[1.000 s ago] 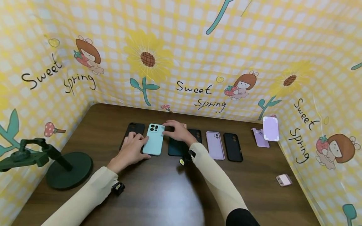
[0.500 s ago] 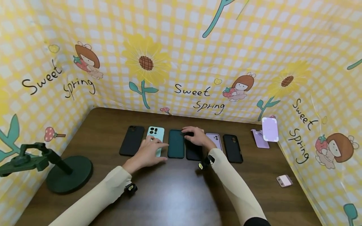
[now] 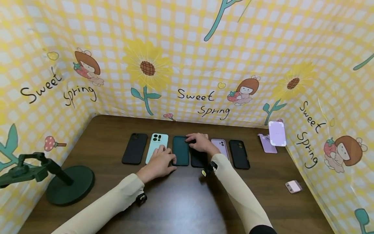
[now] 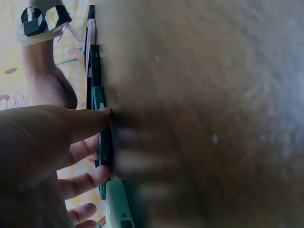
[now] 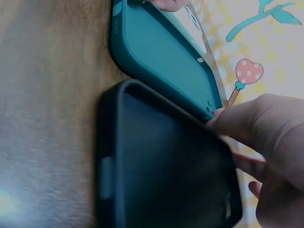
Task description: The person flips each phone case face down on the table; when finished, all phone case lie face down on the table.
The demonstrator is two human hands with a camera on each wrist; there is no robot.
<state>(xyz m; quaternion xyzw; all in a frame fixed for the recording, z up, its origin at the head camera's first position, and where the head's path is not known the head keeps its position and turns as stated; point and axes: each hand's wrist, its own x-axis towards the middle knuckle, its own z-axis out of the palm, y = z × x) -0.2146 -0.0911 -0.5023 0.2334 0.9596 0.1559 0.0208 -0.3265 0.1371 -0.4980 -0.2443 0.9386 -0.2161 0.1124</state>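
Observation:
Phone cases lie in a row on the table. My left hand [image 3: 157, 164] lies over the lower part of a mint case [image 3: 154, 146]; its thumb and a fingertip touch the edge of a dark teal case [image 3: 179, 152], as the left wrist view shows. At the teal case's upper right corner, my right hand [image 3: 201, 143] rests its thumb, with its palm above a black case [image 3: 199, 159]. In the right wrist view, the teal case [image 5: 166, 61] and the black case [image 5: 171, 156] show their hollow insides, side by side.
Another black case [image 3: 135, 149] lies at the row's left end. A lavender case [image 3: 221, 146] and a third black one [image 3: 239, 154] lie to the right. Beyond are a lavender stand [image 3: 277, 134], a small pale plug [image 3: 293, 187] and a dark green round-based stand [image 3: 70, 185].
My left hand has moved right from beside the mint case to the teal case's edge. My right hand has gone right, from the mint case's top corner to the teal case's upper right corner.

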